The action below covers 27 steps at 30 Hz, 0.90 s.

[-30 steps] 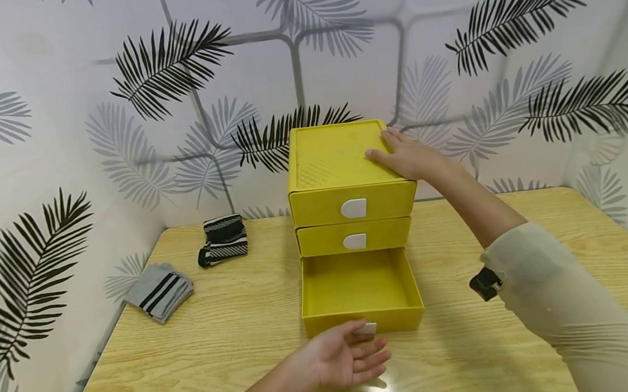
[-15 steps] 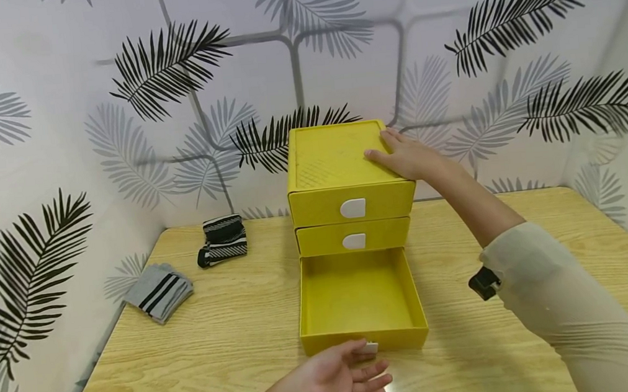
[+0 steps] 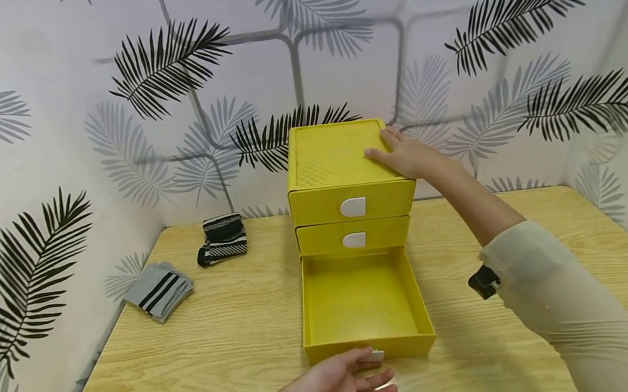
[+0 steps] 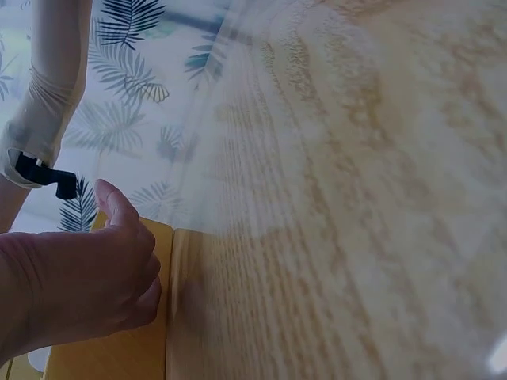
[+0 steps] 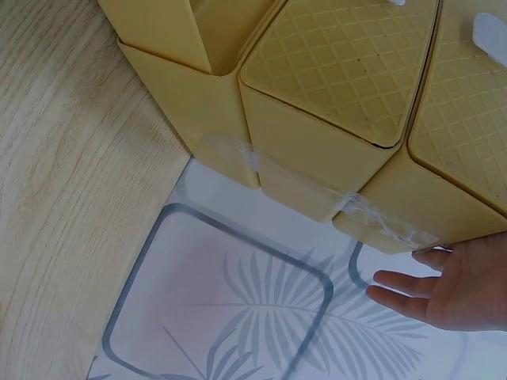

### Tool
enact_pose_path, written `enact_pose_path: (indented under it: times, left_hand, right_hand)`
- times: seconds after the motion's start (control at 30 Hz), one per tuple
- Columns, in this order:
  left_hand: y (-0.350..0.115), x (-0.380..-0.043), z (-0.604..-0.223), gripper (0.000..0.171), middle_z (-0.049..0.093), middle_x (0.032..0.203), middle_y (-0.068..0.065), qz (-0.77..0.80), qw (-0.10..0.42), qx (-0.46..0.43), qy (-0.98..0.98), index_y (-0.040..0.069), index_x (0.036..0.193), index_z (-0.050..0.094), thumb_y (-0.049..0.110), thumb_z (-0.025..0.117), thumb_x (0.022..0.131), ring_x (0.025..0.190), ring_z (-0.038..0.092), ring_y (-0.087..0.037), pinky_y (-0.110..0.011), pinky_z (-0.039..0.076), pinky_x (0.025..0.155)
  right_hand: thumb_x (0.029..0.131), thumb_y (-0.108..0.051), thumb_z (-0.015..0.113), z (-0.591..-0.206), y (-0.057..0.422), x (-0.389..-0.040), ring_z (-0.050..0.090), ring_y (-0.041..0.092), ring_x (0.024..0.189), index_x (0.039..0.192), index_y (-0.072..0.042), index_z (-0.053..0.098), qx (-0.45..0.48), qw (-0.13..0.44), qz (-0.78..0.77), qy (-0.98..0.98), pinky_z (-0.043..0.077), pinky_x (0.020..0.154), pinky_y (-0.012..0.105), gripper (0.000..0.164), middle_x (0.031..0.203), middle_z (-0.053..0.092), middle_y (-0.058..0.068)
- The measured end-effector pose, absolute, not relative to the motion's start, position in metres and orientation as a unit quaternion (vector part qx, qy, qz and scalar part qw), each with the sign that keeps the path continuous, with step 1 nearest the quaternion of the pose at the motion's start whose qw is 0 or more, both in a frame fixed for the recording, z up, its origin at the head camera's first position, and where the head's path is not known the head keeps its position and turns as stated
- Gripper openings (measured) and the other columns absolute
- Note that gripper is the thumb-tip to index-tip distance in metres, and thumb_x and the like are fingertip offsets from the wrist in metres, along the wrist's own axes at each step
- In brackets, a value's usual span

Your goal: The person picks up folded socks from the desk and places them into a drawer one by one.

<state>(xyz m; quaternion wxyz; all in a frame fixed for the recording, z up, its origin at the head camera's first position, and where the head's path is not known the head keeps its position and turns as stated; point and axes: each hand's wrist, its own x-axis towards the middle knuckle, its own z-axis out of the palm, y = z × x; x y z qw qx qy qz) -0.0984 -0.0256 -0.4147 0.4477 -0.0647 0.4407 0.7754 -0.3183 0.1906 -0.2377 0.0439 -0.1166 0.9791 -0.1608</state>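
A yellow cabinet [image 3: 338, 150] with three stacked drawers stands at the back middle of the table. Its bottom drawer [image 3: 411, 345] is pulled far out and bare inside; the upper two are closed. My left hand [image 3: 333, 387], palm turned up, pinches the white handle [image 3: 378, 356] of that drawer between thumb and forefinger, the other fingers loosely extended. In the left wrist view the back of the left hand [image 4: 87, 277] covers the handle. Flat on the cabinet's top right edge rests my right hand [image 3: 408, 153]. The right wrist view shows its fingers [image 5: 404, 283] spread beside the cabinet.
Folded grey socks [image 3: 160, 291] with black stripes lie at the table's left edge. Behind them are folded black-and-white patterned socks [image 3: 225, 240]. A leaf-patterned wall covering [image 3: 337, 82] rises right behind the wooden table [image 3: 231, 340]. Clear tape [image 5: 380, 218] runs along the cabinet's side.
The bottom drawer has slid further out toward me, my left hand moving with it on the handle. My right hand has stayed on the cabinet top.
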Motion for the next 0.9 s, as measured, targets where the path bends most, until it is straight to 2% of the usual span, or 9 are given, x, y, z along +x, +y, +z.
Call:
enact_pose_path:
  times: [0.13,0.27,0.43,0.53,0.7,0.8,0.9]
  left_hand:
    - [-0.029,-0.098,-0.412,0.041,0.06,0.104,-0.009,0.767,0.457,-0.059,0.446,-0.005,0.116,0.043,0.031,0.046,0.097,0.102,0.057,-0.027,-0.042,0.038,0.095]
    - [-0.035,-0.096,-0.402,0.05,0.057,0.113,-0.012,0.756,0.476,-0.029,0.449,-0.011,0.122,0.042,0.032,0.045,0.097,0.109,0.053,-0.031,-0.043,0.035,0.098]
    - [-0.052,-0.1,-0.38,0.04,0.054,0.121,-0.012,0.764,0.462,0.034,0.449,0.0,0.12,0.051,0.032,0.043,0.097,0.109,0.051,-0.028,-0.045,0.034,0.098]
    - [-0.068,-0.112,-0.362,0.036,0.053,0.12,-0.011,0.785,0.414,0.059,0.456,0.003,0.118,0.051,0.03,0.041,0.097,0.106,0.053,-0.025,-0.044,0.035,0.097]
    - [-0.107,-0.143,-0.339,0.04,0.047,0.123,-0.015,0.823,0.282,0.04,0.491,-0.003,0.128,0.039,0.024,0.039,0.099,0.108,0.051,-0.028,-0.043,0.034,0.099]
    - [-0.137,-0.162,-0.335,0.033,0.047,0.121,-0.013,0.84,0.192,0.009,0.508,0.001,0.124,0.042,0.023,0.04,0.1,0.107,0.052,-0.026,-0.04,0.036,0.097]
    - [-0.173,-0.179,-0.339,0.028,0.051,0.113,-0.006,0.849,0.13,-0.031,0.512,0.007,0.12,0.043,0.025,0.044,0.099,0.101,0.056,-0.02,-0.035,0.04,0.094]
  right_hand:
    - [0.092,-0.062,0.024,-0.238,0.19,-0.319,0.001,0.037,0.135,0.147,-0.003,0.001,-0.116,0.044,-0.161,0.979,0.004,0.104,0.055,0.083,0.152,-0.003,0.013]
    - [0.092,-0.061,0.025,-0.239,0.19,-0.318,0.0,0.036,0.135,0.147,-0.003,0.001,-0.116,0.044,-0.164,0.979,0.005,0.104,0.055,0.083,0.152,-0.004,0.013]
    - [0.092,-0.061,0.025,-0.237,0.191,-0.318,0.0,0.037,0.135,0.147,-0.003,0.0,-0.12,0.045,-0.166,0.978,0.004,0.105,0.054,0.083,0.152,-0.004,0.014]
    - [0.092,-0.061,0.025,-0.235,0.193,-0.318,-0.001,0.038,0.135,0.147,-0.003,-0.001,-0.122,0.045,-0.167,0.977,0.004,0.105,0.054,0.084,0.152,-0.005,0.014]
    - [0.093,-0.06,0.025,-0.233,0.196,-0.317,-0.001,0.037,0.135,0.147,-0.002,-0.001,-0.123,0.047,-0.169,0.977,0.003,0.105,0.053,0.083,0.151,-0.006,0.015]
    - [0.093,-0.06,0.025,-0.233,0.196,-0.317,-0.002,0.036,0.135,0.147,-0.003,-0.001,-0.122,0.048,-0.173,0.976,0.003,0.105,0.053,0.084,0.151,-0.006,0.014]
    - [0.092,-0.061,0.025,-0.235,0.195,-0.317,-0.002,0.035,0.136,0.147,-0.003,-0.001,-0.123,0.048,-0.175,0.976,0.003,0.106,0.052,0.084,0.152,-0.006,0.014]
